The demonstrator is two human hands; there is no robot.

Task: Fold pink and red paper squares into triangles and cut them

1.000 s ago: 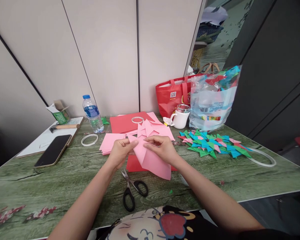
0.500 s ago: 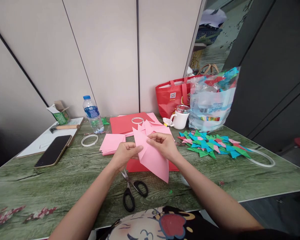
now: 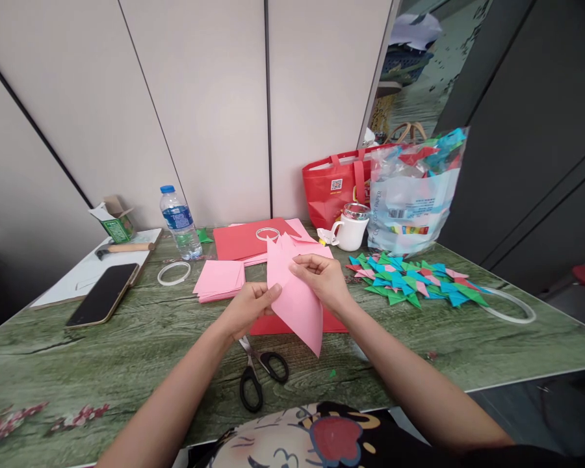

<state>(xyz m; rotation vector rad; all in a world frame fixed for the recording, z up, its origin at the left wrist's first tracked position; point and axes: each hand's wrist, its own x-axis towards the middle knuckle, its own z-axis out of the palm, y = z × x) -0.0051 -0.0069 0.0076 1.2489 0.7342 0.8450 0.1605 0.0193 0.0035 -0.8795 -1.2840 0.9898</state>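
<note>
A sheet of pink paper (image 3: 295, 305) is held up in front of me, its lower corner curling downward. My left hand (image 3: 251, 305) pinches its left edge, thumb on the near face. On the right, my right hand (image 3: 322, 279) grips the sheet between thumb and fingers higher up. Below the paper, partly covered by it, lies red paper (image 3: 336, 322) on the table. Left of my hands is a stack of pink paper squares (image 3: 219, 279). Scissors (image 3: 253, 374) with black handles lie spread apart near my left wrist.
Folded coloured paper pieces (image 3: 414, 279) are heaped at right beside a white ring (image 3: 511, 305). Behind stand a white mug (image 3: 351, 231), a red bag (image 3: 326, 188) and a plastic bag (image 3: 409, 208). At left are a water bottle (image 3: 181, 224), phone (image 3: 104, 296) and hammer (image 3: 127, 247).
The pink sheet has turned slightly, so its upper tip stands more upright and its lower corner has shifted left. Both hands keep hold of it.
</note>
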